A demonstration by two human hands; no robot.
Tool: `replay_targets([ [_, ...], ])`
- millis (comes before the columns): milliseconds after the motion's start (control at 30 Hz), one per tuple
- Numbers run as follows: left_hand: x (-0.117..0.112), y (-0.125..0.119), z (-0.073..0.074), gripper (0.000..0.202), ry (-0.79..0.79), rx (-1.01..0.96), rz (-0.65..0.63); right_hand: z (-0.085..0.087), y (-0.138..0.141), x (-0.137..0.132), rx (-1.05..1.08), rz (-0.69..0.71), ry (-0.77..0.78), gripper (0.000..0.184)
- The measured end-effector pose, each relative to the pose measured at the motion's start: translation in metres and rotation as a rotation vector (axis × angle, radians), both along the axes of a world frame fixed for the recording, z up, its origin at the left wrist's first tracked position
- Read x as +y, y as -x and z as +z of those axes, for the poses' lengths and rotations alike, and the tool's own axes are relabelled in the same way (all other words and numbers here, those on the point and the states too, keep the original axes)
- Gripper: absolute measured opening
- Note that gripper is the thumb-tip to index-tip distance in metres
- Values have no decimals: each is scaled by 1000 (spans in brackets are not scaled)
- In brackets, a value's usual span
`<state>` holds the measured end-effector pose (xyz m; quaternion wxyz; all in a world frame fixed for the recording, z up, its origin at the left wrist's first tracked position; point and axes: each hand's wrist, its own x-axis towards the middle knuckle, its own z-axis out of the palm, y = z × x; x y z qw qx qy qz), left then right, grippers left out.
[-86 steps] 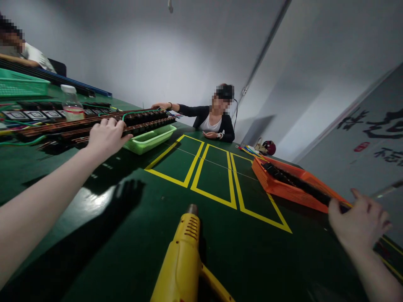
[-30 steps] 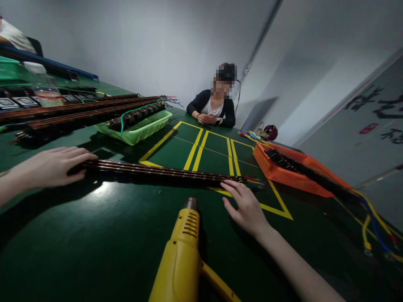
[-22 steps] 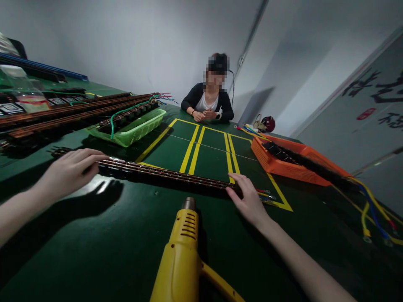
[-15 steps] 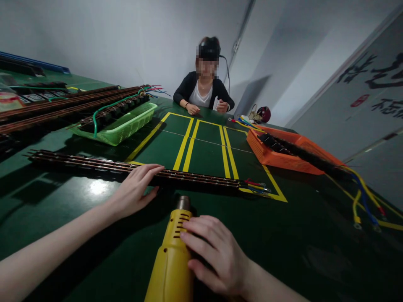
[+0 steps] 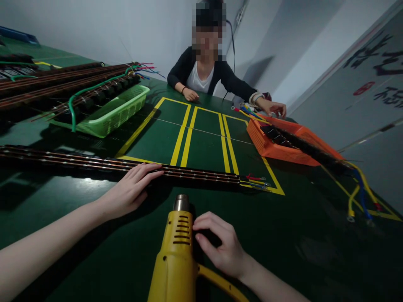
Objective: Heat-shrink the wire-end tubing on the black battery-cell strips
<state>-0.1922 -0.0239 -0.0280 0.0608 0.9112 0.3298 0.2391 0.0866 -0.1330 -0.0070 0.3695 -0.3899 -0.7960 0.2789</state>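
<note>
My left hand [image 5: 132, 191] rests with its fingers stretched over a long dark bar strung with copper rods [image 5: 201, 175], which lies across the table. Red, yellow and blue wire ends with lugs [image 5: 256, 182] come out of the bar's right end. In front of me lies a yellow heat gun [image 5: 176, 251], its metal nozzle pointing toward the bar. My right hand [image 5: 222, 243] is just to the right of the heat gun, fingers curved and apart from the thumb, with nothing in it. Whether its fingertips touch the gun's side I cannot tell.
A green basket [image 5: 108, 121] at the left carries similar copper-rod bars. At the right, an orange basket [image 5: 261, 140] holds another bar with lugged cables [image 5: 362, 193]. Yellow tape [image 5: 185, 140] marks the green table. Across it, a person's hand [image 5: 273, 108] is over the orange basket.
My right hand has slid off the top of the heat gun to its right side. My left hand stays on the bar. The other person has reached out to the orange basket.
</note>
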Motion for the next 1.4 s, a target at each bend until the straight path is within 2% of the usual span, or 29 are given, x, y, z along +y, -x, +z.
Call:
replay_targets([
  [267, -2, 1, 6, 66, 16, 25, -1, -1, 4, 7, 21, 7, 34, 9],
  [400, -1, -7, 8, 56, -5, 5, 37, -3, 0, 5, 14, 42, 14, 21],
  [500, 6, -20, 9, 46, -56, 33, 37, -4, -3, 5, -13, 65, -11, 30],
  [700, 33, -47, 13, 38, -133, 207, -2, -8, -3, 14, -98, 64, -128, 32],
  [900, 40, -51, 17, 33, -202, 265, -13, -8, 1, 21, -135, 67, -217, 35],
  [1033, 36, -46, 20, 30, -179, 284, -2, -7, -1, 20, -140, 92, -242, 37],
  [1167, 30, -29, 23, 31, -139, 311, 55, -9, -6, 14, -99, 121, -307, 42],
  [1300, 26, 0, 25, 29, -148, 343, 117, -7, -18, -7, -97, 128, -361, 42],
  [1400, 25, 22, 25, 25, -176, 380, 144, -1, -31, -34, -191, 142, -376, 42],
])
